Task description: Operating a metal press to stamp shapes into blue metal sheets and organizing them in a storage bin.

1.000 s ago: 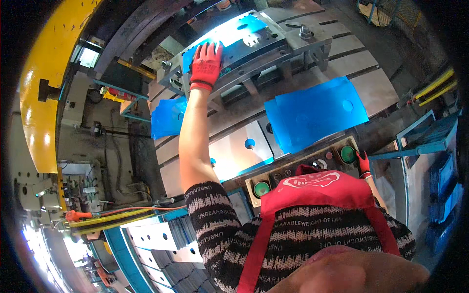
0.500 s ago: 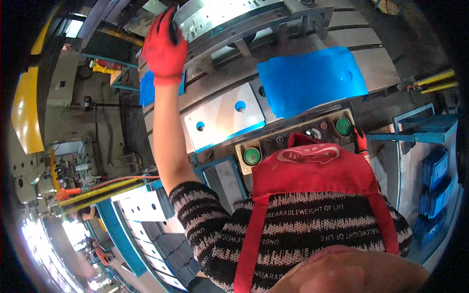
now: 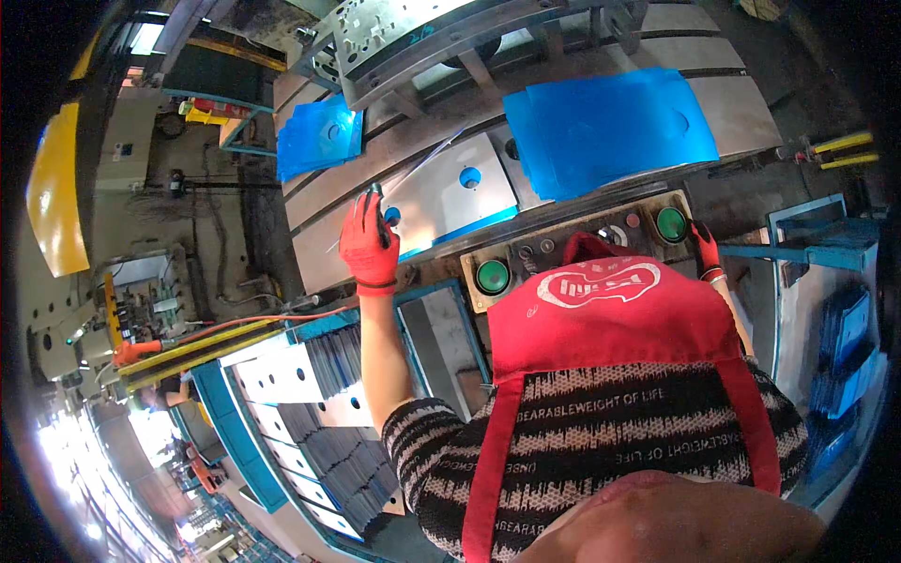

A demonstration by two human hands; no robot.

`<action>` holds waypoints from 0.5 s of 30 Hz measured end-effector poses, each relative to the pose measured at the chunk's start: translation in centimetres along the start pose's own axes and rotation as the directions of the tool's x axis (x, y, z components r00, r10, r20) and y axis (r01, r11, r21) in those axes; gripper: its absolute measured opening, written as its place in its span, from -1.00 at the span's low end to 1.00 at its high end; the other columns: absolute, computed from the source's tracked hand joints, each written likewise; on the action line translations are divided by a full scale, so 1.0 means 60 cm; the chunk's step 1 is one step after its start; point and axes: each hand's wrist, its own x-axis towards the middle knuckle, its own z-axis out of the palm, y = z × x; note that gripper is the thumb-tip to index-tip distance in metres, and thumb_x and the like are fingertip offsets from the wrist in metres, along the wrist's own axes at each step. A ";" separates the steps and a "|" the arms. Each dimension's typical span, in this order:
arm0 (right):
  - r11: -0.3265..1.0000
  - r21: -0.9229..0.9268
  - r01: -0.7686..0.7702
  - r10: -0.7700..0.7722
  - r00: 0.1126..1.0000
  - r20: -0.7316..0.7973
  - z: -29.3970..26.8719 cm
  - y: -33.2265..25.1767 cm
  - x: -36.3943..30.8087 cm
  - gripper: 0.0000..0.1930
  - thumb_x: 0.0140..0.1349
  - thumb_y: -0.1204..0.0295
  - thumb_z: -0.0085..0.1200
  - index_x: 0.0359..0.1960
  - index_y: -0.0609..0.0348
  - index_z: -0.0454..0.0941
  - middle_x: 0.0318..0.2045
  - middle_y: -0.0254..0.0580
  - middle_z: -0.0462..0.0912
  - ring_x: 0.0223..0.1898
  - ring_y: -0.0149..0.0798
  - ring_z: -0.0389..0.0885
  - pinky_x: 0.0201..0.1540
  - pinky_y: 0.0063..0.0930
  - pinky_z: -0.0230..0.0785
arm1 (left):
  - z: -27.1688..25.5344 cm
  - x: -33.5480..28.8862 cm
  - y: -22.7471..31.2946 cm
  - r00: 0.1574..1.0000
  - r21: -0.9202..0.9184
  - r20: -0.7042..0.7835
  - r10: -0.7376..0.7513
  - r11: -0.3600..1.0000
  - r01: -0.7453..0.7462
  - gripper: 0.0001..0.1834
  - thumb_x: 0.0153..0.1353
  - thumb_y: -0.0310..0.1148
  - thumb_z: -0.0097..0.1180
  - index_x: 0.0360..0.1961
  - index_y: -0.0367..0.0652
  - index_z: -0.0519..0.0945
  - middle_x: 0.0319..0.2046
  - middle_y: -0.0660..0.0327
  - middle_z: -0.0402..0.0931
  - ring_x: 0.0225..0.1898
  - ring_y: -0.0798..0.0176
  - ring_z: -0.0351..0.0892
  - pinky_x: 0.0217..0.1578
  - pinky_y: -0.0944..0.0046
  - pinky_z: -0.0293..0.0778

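Note:
My left hand (image 3: 369, 242), in a red glove with dark fingertips, is closed at the left end of a pale metal plate (image 3: 436, 202) with round holes and a blue edge. A thin, light strip (image 3: 427, 159) slants past its fingers and seems pinched in them; whether it is a rod or a sheet seen edge-on I cannot tell. My right hand (image 3: 707, 249), gloved too, rests at the right end of the control panel (image 3: 587, 208), beside a green button (image 3: 671, 224). Its fingers look stretched out and hold nothing visible.
Blue sheets lie in a large stack (image 3: 610, 131) at right and a smaller pile (image 3: 319, 141) at left on the slotted bed. A metal die (image 3: 404, 42) stands behind. Racks of plates (image 3: 338, 460) flank me at lower left, with a blue-framed cart (image 3: 812, 253) at right.
My left hand has come back from the die, down toward the plate's left end, and the thin strip now shows by it. My right hand stays at the panel's end.

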 end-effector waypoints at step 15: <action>0.999 -0.050 0.017 -0.019 0.999 -0.037 0.033 -0.033 -0.018 -0.64 0.11 0.37 0.07 -0.06 0.27 0.43 -0.16 -0.26 0.54 -0.16 -0.42 0.47 -0.05 -0.56 0.26 | 0.074 -0.114 0.031 0.931 -0.096 0.350 0.104 0.993 -0.074 -0.46 -0.19 -0.57 0.01 -0.04 -0.06 0.43 -0.05 0.12 0.38 0.06 0.01 0.29 0.04 0.08 0.24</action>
